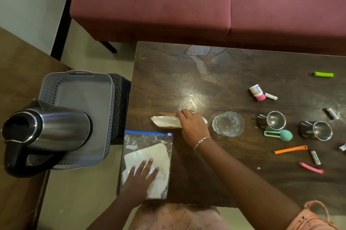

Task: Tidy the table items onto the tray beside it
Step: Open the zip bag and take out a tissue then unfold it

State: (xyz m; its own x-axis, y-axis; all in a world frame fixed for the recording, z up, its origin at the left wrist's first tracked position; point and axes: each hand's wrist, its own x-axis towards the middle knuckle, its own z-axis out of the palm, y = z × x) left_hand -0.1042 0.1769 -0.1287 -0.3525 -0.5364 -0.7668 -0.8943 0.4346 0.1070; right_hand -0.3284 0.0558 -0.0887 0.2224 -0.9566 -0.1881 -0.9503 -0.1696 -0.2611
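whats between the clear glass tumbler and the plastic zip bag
Head view: the person's right hand, gripping a wooden holder of white napkins, lies between the clear glass tumbler and the blue-topped clear plastic zip bag.

Two steel cups [276, 120] [322, 130], three clips [324, 74] [290, 149] [310, 167], one glass [228, 124], one zip bag [148, 141], one napkin stack [164, 120].

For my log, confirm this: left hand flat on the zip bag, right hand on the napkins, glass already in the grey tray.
Not quite. The head view shows the glass on the table, beside the right hand, not in the grey tray. The left hand on the zip bag and right hand on the napkins are correct.
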